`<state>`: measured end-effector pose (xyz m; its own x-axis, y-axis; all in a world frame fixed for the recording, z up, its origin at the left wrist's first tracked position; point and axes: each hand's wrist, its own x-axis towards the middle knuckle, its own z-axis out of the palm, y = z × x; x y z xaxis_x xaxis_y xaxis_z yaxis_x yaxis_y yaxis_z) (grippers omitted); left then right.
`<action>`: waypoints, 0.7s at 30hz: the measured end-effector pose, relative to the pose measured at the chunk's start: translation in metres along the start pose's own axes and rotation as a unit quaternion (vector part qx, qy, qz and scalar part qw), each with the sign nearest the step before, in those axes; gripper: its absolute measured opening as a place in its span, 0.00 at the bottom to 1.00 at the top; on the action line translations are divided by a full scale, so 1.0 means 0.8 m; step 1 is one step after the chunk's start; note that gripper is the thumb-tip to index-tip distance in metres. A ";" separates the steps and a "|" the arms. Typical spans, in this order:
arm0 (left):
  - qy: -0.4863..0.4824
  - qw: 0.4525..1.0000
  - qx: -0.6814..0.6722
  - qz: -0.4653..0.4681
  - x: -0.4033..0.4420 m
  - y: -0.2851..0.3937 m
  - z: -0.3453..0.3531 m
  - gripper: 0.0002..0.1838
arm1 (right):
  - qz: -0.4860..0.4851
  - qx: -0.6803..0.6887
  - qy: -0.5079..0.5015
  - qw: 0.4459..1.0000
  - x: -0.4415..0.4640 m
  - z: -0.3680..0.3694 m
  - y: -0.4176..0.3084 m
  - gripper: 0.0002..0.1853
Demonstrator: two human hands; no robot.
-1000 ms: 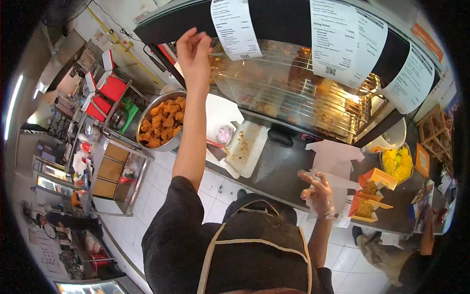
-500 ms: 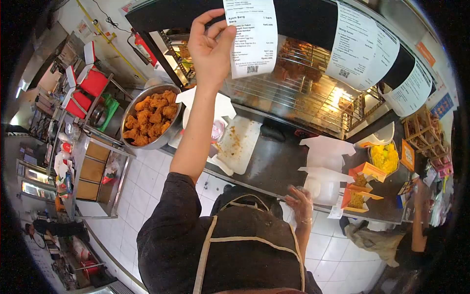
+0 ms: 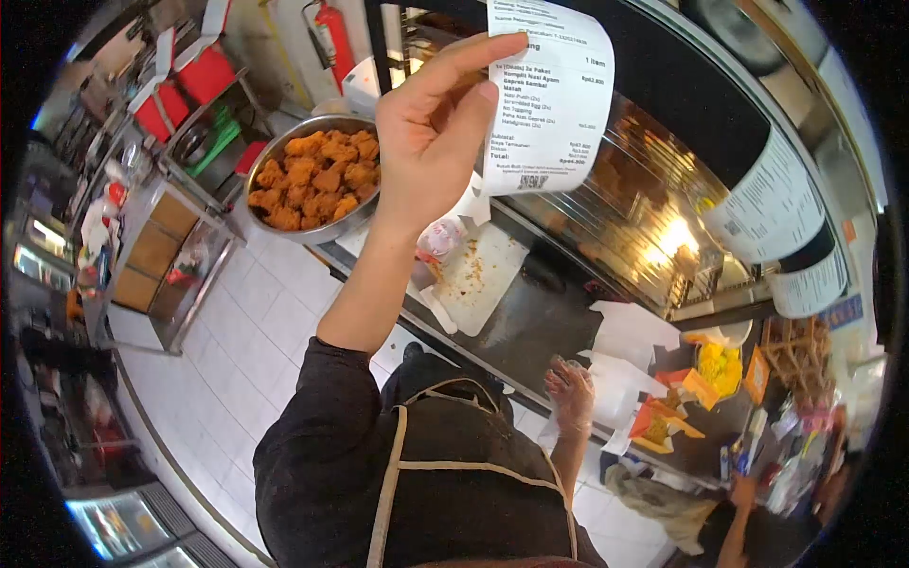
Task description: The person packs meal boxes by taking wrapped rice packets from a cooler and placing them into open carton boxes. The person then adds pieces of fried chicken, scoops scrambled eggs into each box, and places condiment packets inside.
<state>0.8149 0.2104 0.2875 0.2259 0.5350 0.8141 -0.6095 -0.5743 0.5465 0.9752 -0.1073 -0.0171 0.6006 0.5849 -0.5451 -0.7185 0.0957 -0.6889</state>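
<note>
Holds a white paper receipt with black print (image 3: pixel 554 104) in the raised left hand (image 3: pixel 431 133), gripping it lightly at the near edge, with index finger across the print and thumb beside it. Extends it to the right of that hand, before a lit cabinet with wire racks (image 3: pixel 630 213). Shows more white receipts (image 3: pixel 772 204) hanging farther right of the hand, along the cabinet's black top. To the left of and below the hand, contains brown-orange fried pieces in a round metal bowl (image 3: pixel 365 204). Below the hand, on the dark tabletop (image 3: pixel 521 327), holds only brown crumbs in a white shallow tray (image 3: pixel 485 293), near a round pink-and-white item (image 3: pixel 441 237), partly hidden by the forearm. Well below and to the right, leaves the right hand (image 3: pixel 571 393) released in a clear plastic glove, fingers loosely bent, just beside open white cardboard boxes (image 3: pixel 632 333), contents impossible to tell. Beyond them, carries brown food in small orange boxes (image 3: pixel 684 428), near a tub of yellow pieces (image 3: pixel 720 369).
</note>
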 end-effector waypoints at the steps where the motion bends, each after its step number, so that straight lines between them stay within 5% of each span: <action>1: 0.010 1.000 0.007 0.002 -0.002 0.007 -0.013 0.17 | 0.005 0.015 -0.027 1.000 0.003 0.018 0.002 0.11; 10: 0.058 0.997 0.052 0.006 -0.019 0.062 -0.147 0.19 | 0.031 -0.071 -0.129 0.989 0.035 0.164 0.032 0.14; 12: 0.094 0.975 0.199 0.017 -0.022 0.070 -0.178 0.20 | 0.025 -0.095 -0.127 0.987 0.042 0.198 0.044 0.16; 16: 0.258 0.950 0.174 0.036 -0.045 0.076 -0.265 0.23 | 0.011 -0.126 -0.148 0.981 0.054 0.254 0.055 0.22; 21: 0.371 0.887 0.265 -0.075 -0.132 0.091 -0.382 0.20 | -0.074 -0.282 -0.211 0.933 0.080 0.353 0.042 0.31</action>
<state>0.5143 0.3011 0.1814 -0.4071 0.7776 0.4792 -0.1275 -0.5678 0.8132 0.8908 0.1609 0.0597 0.4011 0.8753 -0.2701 -0.2694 -0.1691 -0.9481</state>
